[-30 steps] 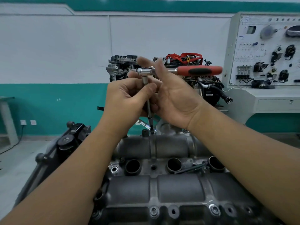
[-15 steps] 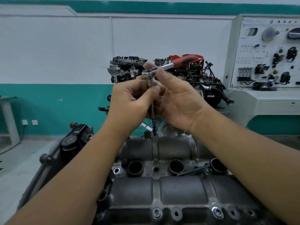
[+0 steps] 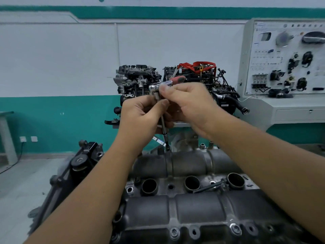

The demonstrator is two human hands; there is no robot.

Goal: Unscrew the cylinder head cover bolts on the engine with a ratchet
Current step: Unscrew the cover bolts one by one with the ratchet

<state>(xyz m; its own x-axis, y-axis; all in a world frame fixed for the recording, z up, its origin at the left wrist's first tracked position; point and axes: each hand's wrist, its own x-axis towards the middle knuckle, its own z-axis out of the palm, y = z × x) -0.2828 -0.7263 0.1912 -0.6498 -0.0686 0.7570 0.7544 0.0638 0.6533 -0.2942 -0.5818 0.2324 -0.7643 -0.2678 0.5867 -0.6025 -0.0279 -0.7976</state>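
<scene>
The grey cylinder head cover fills the lower middle of the view. A ratchet with a red handle stands above its far edge on a long extension bar. The socket at the bar's lower end sits at the cover's far edge. My left hand pinches the upper part of the extension bar. My right hand holds the ratchet just behind its head, thumb on the shank. The handle points away and to the right, partly hidden by my fingers.
Several bolts sit along the cover's near edge, and a loose bolt lies by the spark plug holes. Two other engines stand behind. A white training panel is at the right, a black pulley bracket at the left.
The red handle has swung from pointing right to pointing away from me. My right hand followed it around. The socket stayed on the same spot.
</scene>
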